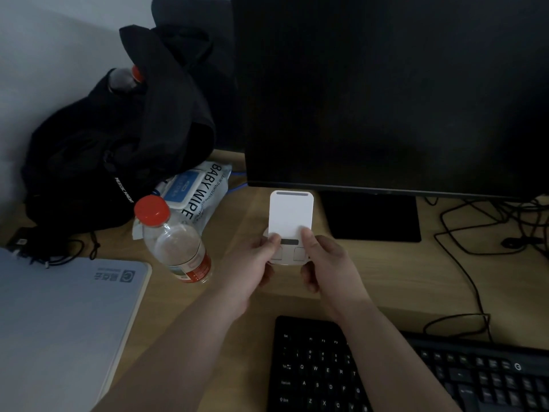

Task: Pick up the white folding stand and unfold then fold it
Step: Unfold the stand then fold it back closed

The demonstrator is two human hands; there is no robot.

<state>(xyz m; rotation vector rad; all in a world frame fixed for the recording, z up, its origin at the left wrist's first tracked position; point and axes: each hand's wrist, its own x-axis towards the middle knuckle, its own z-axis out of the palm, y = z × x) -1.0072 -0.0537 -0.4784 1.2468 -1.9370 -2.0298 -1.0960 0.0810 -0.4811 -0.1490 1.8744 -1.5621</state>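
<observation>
The white folding stand (290, 214) is held above the wooden desk in front of the monitor, its flat back plate raised upright and away from its base. My left hand (256, 261) grips the stand's lower left edge, thumb on the front. My right hand (322, 260) grips the lower right edge, thumb pressing beside the dark hinge slot. The base is mostly hidden behind my fingers.
A black monitor (386, 93) and its foot (371, 217) stand right behind the stand. A clear bottle with a red cap (175, 242), a baby wipes pack (200, 188) and a black bag (118, 138) lie left. A black keyboard (371, 373) sits near, a grey laptop (62, 322) at lower left.
</observation>
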